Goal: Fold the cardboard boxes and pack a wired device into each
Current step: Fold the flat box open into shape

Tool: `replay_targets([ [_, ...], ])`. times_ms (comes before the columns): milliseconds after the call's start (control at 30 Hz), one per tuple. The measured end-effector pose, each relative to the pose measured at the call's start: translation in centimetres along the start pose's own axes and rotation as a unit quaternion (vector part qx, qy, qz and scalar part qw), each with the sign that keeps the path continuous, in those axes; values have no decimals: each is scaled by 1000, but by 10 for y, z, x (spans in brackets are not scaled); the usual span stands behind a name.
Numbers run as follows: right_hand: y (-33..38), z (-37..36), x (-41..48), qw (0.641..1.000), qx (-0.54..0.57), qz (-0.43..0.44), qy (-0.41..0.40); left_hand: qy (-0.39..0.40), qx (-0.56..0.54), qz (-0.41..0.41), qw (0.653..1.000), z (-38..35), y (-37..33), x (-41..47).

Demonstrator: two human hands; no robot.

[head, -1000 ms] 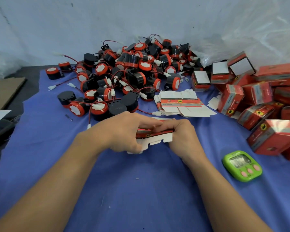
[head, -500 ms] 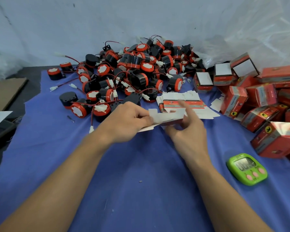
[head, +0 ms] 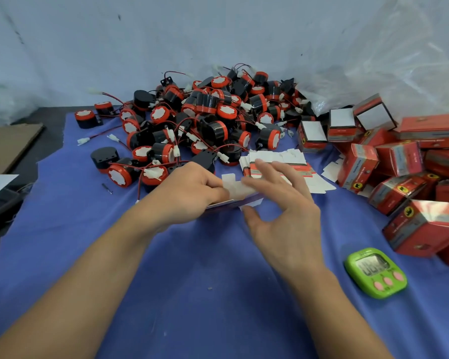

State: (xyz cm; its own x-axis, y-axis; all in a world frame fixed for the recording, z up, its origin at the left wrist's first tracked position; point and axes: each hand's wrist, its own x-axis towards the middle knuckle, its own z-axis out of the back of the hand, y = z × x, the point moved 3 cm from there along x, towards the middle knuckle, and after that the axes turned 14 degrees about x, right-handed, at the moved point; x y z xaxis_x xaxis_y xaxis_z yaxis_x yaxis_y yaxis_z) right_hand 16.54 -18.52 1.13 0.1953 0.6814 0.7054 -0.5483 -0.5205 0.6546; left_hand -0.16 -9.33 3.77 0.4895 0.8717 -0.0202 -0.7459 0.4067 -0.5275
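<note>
Your left hand (head: 192, 194) is pinching the flat red-and-white cardboard box blank (head: 235, 189) by one end, steadying it; your right hand (head: 283, 208), fingers spread, is poised at its other end, probably to pop it open.

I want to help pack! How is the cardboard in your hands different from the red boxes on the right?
The cardboard is a thin sheet with loose flaps; the red boxes are folded into blocks. The cardboard shows mostly white; the red boxes show red print. Both look like the same kind of carton.
</note>
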Motion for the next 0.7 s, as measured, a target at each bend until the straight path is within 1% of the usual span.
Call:
replay_targets([
  [33,0,2,1,1000,10,-11,-12,7,-2,-4,1000,3,1,-1],
  [67,0,3,2,999,24,-40,-24,20,-9,-12,1000,6,2,-2],
  [100,-2,3,3,994,55,-87,-30,38,-17,-26,999,9,2,-3],
  [133,-6,3,5,983,113,-142,-27,55,-22,-43,997,11,1,-5],
  [167,-11,1,6,961,197,-193,-10,69,-20,-60,996,14,0,-7],
  [233,-20,-2,4,894,341,-285,61,83,14,-81,993,18,1,-7],
  [267,-21,-4,3,867,369,-317,105,84,38,-83,992,20,2,-7],
  [300,-22,-5,3,855,370,-334,143,76,57,-78,992,22,3,-7],
  [367,-21,-6,1,861,348,-320,187,19,74,-38,996,27,7,-6],
  [400,-19,-6,1,868,346,-309,179,-17,85,-7,996,30,8,-8],
  [433,-16,-5,1,877,344,-299,152,-41,91,16,995,31,9,-9],
  [467,-14,-4,1,888,338,-287,123,-47,74,30,996,31,10,-9],
  [533,-12,-4,-2,899,326,-282,82,-33,-35,45,998,24,6,-9],
  [567,-13,-5,-3,903,307,-294,61,-37,-88,62,993,18,3,-8],
  [600,-15,-5,-4,909,280,-308,33,-67,-120,83,987,13,1,-7],
  [633,-18,-4,-3,914,259,-313,-7,-121,-126,107,979,8,0,-6],
  [700,-21,0,-3,927,229,-279,-105,-252,-141,152,945,0,-7,-10],
])
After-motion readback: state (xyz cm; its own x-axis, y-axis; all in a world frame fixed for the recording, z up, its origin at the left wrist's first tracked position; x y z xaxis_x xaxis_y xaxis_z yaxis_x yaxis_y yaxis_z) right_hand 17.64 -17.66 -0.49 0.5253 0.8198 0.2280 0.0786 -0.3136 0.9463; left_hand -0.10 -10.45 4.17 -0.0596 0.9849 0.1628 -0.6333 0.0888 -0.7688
